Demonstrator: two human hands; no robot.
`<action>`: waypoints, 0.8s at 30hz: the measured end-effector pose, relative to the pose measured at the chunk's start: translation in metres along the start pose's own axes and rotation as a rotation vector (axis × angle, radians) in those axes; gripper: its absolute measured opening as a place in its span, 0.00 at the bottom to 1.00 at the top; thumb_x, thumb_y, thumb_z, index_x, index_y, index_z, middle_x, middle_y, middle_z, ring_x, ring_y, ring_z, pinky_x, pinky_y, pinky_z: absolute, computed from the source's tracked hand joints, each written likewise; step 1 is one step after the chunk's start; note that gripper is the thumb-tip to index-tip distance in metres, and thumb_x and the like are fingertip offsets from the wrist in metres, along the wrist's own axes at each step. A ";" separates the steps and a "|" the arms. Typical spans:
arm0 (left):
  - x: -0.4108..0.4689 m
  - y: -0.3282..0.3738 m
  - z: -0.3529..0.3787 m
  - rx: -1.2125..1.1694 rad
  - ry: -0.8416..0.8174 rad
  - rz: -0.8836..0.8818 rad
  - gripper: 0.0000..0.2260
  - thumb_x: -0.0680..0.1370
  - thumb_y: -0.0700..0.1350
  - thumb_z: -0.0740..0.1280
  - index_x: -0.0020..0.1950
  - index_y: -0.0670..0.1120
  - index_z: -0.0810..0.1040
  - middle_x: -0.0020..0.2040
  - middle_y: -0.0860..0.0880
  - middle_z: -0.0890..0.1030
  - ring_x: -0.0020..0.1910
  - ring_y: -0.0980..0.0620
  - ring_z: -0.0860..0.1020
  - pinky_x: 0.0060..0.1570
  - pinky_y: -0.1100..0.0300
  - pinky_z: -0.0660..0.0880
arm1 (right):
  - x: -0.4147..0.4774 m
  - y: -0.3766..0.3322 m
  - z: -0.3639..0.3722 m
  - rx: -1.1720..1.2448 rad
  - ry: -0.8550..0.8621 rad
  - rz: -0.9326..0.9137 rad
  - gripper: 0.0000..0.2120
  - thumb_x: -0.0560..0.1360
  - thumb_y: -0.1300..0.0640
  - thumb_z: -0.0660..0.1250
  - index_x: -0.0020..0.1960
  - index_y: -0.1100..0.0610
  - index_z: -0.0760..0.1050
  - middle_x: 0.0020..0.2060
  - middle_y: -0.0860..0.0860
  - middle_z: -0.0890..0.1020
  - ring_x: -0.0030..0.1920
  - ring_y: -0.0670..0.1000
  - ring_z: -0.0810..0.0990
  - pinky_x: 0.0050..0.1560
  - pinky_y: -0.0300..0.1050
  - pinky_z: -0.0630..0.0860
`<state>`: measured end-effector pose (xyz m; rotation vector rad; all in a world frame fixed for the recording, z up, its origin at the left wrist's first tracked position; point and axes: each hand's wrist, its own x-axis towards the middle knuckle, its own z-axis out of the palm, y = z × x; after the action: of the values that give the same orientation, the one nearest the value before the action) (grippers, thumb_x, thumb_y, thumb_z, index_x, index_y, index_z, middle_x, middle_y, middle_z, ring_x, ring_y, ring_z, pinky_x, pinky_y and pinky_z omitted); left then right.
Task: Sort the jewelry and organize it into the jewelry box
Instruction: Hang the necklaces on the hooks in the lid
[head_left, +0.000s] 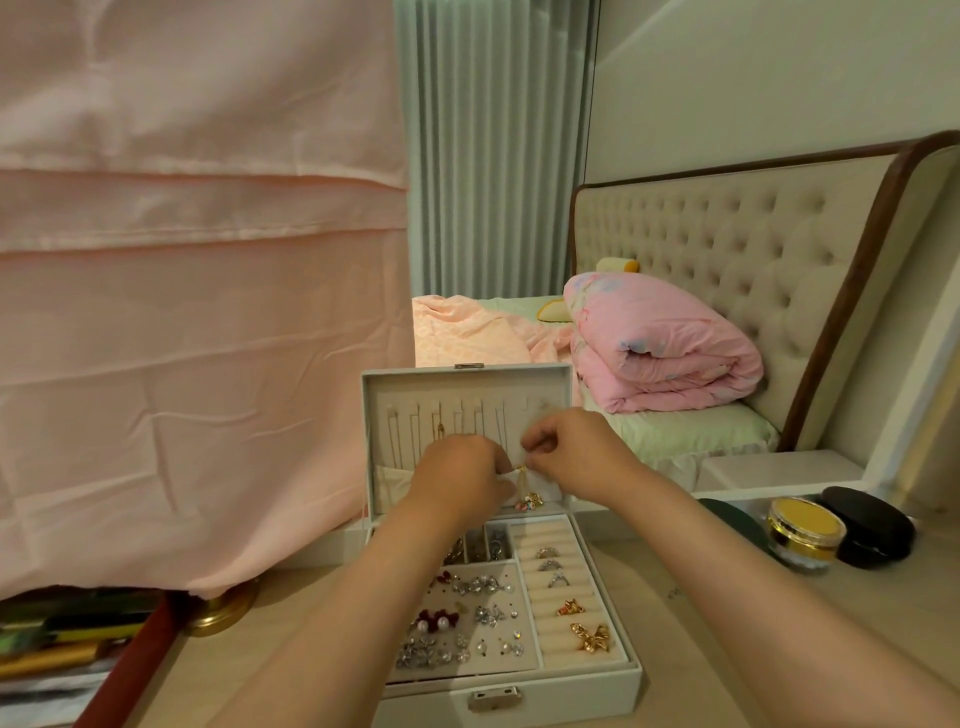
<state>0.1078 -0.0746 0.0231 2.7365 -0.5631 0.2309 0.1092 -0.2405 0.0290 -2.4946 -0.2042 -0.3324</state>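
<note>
Wooden tabletop (654, 608), jewelry box (571, 691), bed (691, 431) beyond

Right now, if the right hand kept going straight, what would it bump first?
Probably the box's open lid, its padded inside just behind the right hand, which pinches a gold necklace. Depth is hard to judge here.

White jewelry box (582, 691), gold necklace (521, 480), pink quilt (670, 348)
</note>
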 end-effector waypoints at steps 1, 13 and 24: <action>-0.001 0.000 0.000 -0.006 0.003 -0.004 0.12 0.77 0.49 0.69 0.60 0.52 0.83 0.54 0.54 0.84 0.53 0.53 0.80 0.58 0.55 0.77 | -0.003 0.001 0.000 -0.021 0.043 0.007 0.09 0.74 0.61 0.71 0.52 0.53 0.85 0.41 0.43 0.81 0.46 0.44 0.81 0.49 0.35 0.75; -0.011 -0.002 -0.003 -0.088 -0.017 -0.019 0.12 0.78 0.44 0.67 0.60 0.51 0.83 0.54 0.53 0.84 0.51 0.54 0.81 0.57 0.56 0.78 | -0.021 -0.004 0.039 -0.391 0.038 0.160 0.10 0.75 0.46 0.69 0.46 0.51 0.84 0.39 0.49 0.83 0.41 0.52 0.82 0.39 0.43 0.77; -0.012 0.014 -0.020 -0.733 0.062 0.065 0.13 0.78 0.42 0.70 0.63 0.52 0.80 0.52 0.51 0.85 0.52 0.55 0.82 0.60 0.53 0.77 | -0.023 -0.026 -0.032 0.289 0.075 -0.010 0.10 0.80 0.56 0.66 0.41 0.56 0.78 0.36 0.52 0.83 0.38 0.52 0.82 0.43 0.49 0.77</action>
<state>0.0896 -0.0754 0.0430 1.9985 -0.5771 0.0952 0.0756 -0.2400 0.0619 -2.1927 -0.2185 -0.3716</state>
